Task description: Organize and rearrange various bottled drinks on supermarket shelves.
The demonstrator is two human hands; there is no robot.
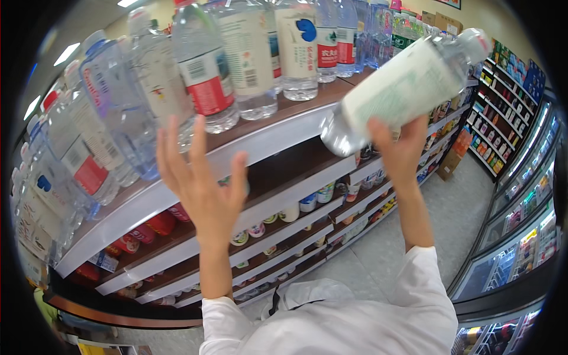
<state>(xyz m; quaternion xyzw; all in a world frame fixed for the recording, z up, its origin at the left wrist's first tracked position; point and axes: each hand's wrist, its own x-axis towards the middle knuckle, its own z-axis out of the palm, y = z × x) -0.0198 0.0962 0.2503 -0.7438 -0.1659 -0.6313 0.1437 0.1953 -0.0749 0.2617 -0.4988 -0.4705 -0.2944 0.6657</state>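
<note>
My right hand (401, 153) is closed around a large clear plastic bottle (399, 84) with a cream and pale green label. The bottle is tilted, its cap up to the right, and is held off the shelf. My left hand (204, 186) is raised with fingers spread and holds nothing. Its fingertips are before the top shelf (262, 128), near a blue-tinted bottle (120, 102) and a red-labelled water bottle (206, 75). A cream-labelled bottle (250, 57) and a bottle with a blue mark on its label (297, 49) stand upright farther along.
Lower shelves (293, 186) carry cups and red packages (162, 222). Glass-door drink coolers (519, 222) line the right side of the tiled aisle (377, 248). A cardboard box (448, 166) stands on the floor near the far stocked shelves (497, 120).
</note>
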